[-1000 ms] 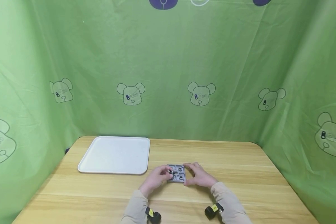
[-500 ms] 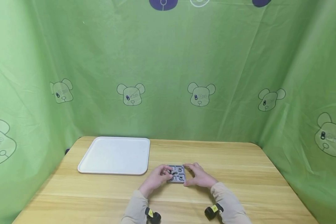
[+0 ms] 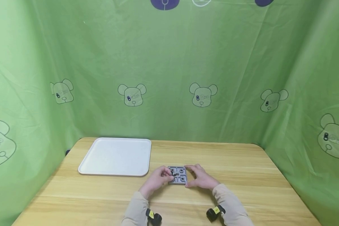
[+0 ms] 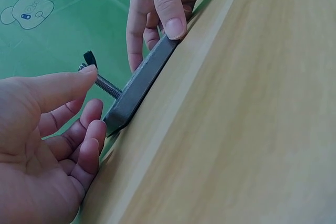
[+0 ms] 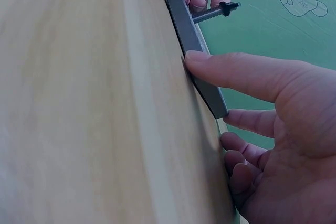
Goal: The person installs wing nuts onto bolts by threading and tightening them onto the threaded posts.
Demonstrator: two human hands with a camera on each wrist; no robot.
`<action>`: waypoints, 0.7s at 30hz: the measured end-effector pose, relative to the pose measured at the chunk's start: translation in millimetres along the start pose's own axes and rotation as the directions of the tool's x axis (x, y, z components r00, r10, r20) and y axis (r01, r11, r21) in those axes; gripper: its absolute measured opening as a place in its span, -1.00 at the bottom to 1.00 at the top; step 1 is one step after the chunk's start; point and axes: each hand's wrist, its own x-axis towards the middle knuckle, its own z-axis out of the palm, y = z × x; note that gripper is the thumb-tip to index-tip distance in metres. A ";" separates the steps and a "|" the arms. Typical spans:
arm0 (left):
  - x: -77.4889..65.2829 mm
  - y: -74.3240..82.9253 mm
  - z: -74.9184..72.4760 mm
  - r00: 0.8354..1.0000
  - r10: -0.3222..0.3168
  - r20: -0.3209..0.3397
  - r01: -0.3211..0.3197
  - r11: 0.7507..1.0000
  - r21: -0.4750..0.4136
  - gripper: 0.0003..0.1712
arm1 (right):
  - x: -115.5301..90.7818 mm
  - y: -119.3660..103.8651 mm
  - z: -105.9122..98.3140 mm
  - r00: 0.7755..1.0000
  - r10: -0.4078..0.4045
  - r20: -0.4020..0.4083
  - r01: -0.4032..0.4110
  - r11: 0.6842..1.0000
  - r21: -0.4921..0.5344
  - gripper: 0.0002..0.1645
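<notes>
A grey square metal plate with recessed sections lies on the table between the hands. A threaded rod rises from it, with a small black wing nut near the tip. My left hand is at the plate's left side, fingers loosely bent. Its thumb overlaps the rod's top in the left wrist view, but the right wrist view shows the wing nut just clear of the fingertips. My right hand holds the plate's right side between thumb and forefinger at the near and far corners.
A white rectangular tray lies at the back left of the wooden table. Green curtains printed with bear heads surround the table on the back and both sides. Black wrist cameras sit on both forearms.
My left hand has drawn slightly left, away from the rod, so more of the wing nut and plate shows. The right hand and plate have stayed in place.
</notes>
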 end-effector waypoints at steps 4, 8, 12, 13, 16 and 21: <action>0.4 -0.2 0.6 1.000 0.003 0.001 -0.003 1.000 0.008 -0.78 | 0.2 -0.3 0.4 1.000 0.014 0.001 -0.014 1.000 0.009 0.07; -0.2 0.0 1.6 1.000 0.008 -0.004 -0.008 1.000 0.021 -0.78 | 0.0 -1.5 0.5 1.000 0.027 0.003 -0.027 0.999 0.020 0.07; -0.2 0.8 2.4 1.000 0.003 -0.010 -0.003 1.000 0.030 -0.78 | -0.8 -3.5 -0.1 1.000 0.031 0.001 -0.031 0.999 0.024 0.06; -0.1 0.8 2.5 1.000 0.004 -0.011 -0.004 0.999 0.034 -0.79 | -1.0 -4.1 -0.3 1.000 0.031 0.000 -0.031 0.999 0.023 0.06; 0.0 1.3 2.8 1.000 0.012 -0.017 -0.012 0.999 0.043 -0.79 | -1.4 -5.0 -0.5 0.999 0.037 -0.001 -0.037 0.999 0.022 0.06; 0.3 0.6 3.6 0.999 0.024 -0.021 -0.023 0.998 0.054 -0.80 | -2.4 -5.6 -0.5 0.999 0.040 -0.001 -0.040 0.999 0.021 0.06</action>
